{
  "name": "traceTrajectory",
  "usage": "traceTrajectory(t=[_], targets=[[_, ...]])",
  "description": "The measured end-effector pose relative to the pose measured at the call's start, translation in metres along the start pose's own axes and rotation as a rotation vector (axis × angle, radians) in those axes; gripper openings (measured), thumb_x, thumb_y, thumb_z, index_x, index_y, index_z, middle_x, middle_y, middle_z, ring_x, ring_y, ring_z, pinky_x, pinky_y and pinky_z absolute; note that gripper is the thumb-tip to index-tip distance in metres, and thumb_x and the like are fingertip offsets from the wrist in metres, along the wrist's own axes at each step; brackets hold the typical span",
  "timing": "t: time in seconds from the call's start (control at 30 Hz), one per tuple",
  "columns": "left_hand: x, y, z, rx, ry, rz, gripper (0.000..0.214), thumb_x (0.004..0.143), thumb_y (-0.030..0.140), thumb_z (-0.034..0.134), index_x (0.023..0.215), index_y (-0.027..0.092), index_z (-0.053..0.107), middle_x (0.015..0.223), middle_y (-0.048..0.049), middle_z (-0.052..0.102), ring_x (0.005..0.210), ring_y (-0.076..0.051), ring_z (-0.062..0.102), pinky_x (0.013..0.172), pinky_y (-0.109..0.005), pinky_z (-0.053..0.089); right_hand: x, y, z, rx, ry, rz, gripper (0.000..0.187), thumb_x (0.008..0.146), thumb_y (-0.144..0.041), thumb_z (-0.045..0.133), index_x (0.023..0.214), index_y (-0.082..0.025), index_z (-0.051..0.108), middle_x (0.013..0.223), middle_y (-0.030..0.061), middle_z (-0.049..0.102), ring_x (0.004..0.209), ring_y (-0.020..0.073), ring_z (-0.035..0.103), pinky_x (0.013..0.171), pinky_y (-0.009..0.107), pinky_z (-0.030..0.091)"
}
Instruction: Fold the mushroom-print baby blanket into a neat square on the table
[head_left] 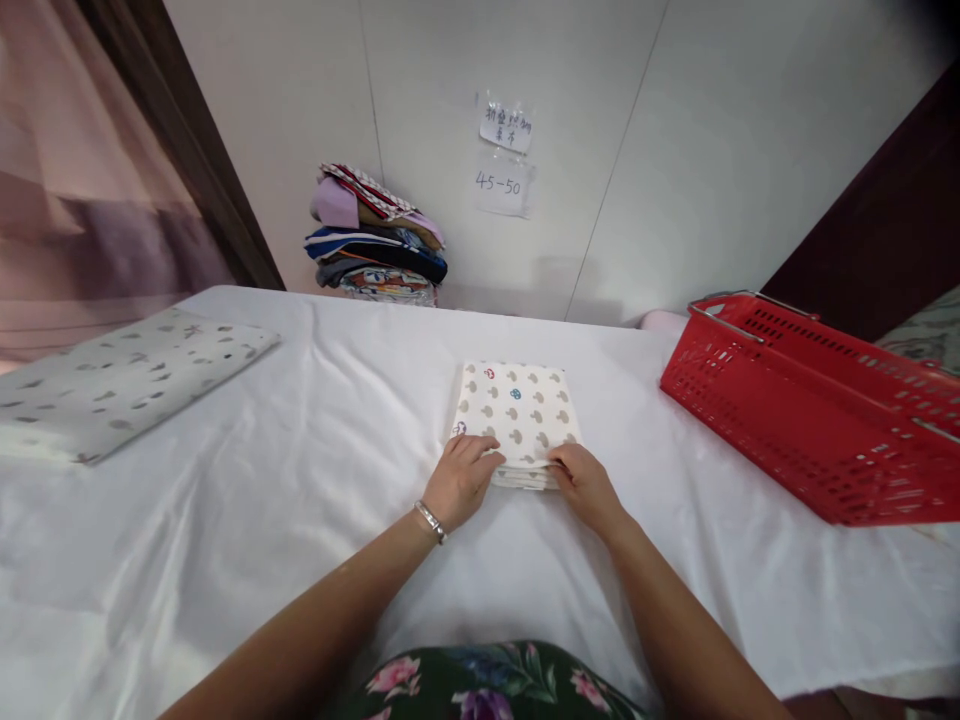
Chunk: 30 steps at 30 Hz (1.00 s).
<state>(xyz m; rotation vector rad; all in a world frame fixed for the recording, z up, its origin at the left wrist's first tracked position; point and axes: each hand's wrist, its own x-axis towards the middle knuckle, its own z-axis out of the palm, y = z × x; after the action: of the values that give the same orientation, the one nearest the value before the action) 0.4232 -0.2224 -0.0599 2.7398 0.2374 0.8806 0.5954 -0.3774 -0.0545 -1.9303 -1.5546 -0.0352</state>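
Note:
A folded cream cloth (pixel 517 412) printed with small mushroom shapes lies in the middle of the white-covered table (pixel 300 480). My left hand (pixel 461 478), with a silver bracelet at the wrist, rests on the cloth's near left corner, fingers curled over the edge. My right hand (pixel 583 482) grips the near right corner, fingers closed on the folded layers.
A red plastic basket (pixel 817 410) stands at the right. A grey patterned pad (pixel 112 380) lies at the left edge. A stack of folded clothes (pixel 375 240) sits against the back wall, below two paper notes (pixel 504 155).

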Motion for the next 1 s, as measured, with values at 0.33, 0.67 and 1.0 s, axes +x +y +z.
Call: traceTrajectory(t=[0.33,0.67,1.0], targets=[[0.016,0.016,0.007,0.054,-0.136,0.012,0.02,0.084,0.021,0.046,0.09,0.024,0.065,0.112,-0.0055,0.056,0.104,-0.022,0.047,0.09,-0.042,0.035,0.0,0.001,0.002,-0.016,0.013,-0.001,0.014,0.079,-0.01,0.04,0.077,-0.021,0.049,0.077,0.0015,0.055,0.074,0.0162,0.05,0.068,0.028,0.04],[0.016,0.018,0.013,0.011,-0.066,0.081,0.019,0.086,0.013,0.041,0.084,0.019,0.059,0.098,-0.0046,0.057,0.098,-0.018,0.048,0.088,-0.036,0.036,-0.001,-0.003,-0.001,0.057,0.019,-0.092,0.021,0.084,-0.01,0.035,0.079,-0.022,0.052,0.095,0.0042,0.059,0.09,0.0177,0.052,0.078,0.032,0.042],[0.009,0.017,0.021,0.005,-0.023,0.046,0.018,0.087,0.015,0.039,0.087,0.018,0.056,0.104,-0.0061,0.057,0.097,-0.018,0.05,0.085,-0.035,0.037,0.001,-0.008,0.0,-0.078,-0.057,-0.165,0.019,0.085,-0.017,0.045,0.099,-0.021,0.057,0.106,0.0076,0.057,0.095,0.0205,0.051,0.081,0.037,0.043]])
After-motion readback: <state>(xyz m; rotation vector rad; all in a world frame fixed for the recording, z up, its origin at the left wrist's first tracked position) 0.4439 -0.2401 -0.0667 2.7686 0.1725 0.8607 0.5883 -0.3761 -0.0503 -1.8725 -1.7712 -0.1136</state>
